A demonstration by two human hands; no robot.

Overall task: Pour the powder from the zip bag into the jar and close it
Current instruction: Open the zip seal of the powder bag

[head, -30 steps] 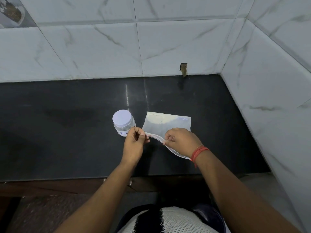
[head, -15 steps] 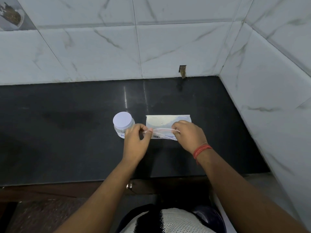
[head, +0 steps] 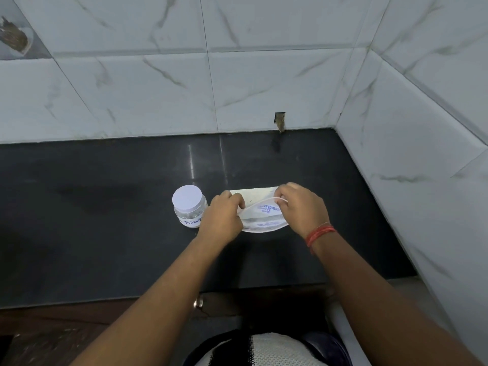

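Observation:
A clear zip bag with blue print and pale powder inside stands on the black counter. Its mouth is pulled open into an oval. My left hand pinches the left end of the bag's top edge. My right hand pinches the right end, and a red thread circles that wrist. Just left of my left hand stands a small clear jar with a white lid on top and a label reading "POW...". The jar's lower right side is hidden by my left hand.
White marble tiles form the back wall and the right wall, which meet at a corner at the counter's far right. A small notch shows in the back wall's base. The counter's front edge runs below my forearms.
Both hands have lifted the bag's top edge up and away from me, and the right hand moved further right. The bag's mouth now gapes wider. The jar has not moved.

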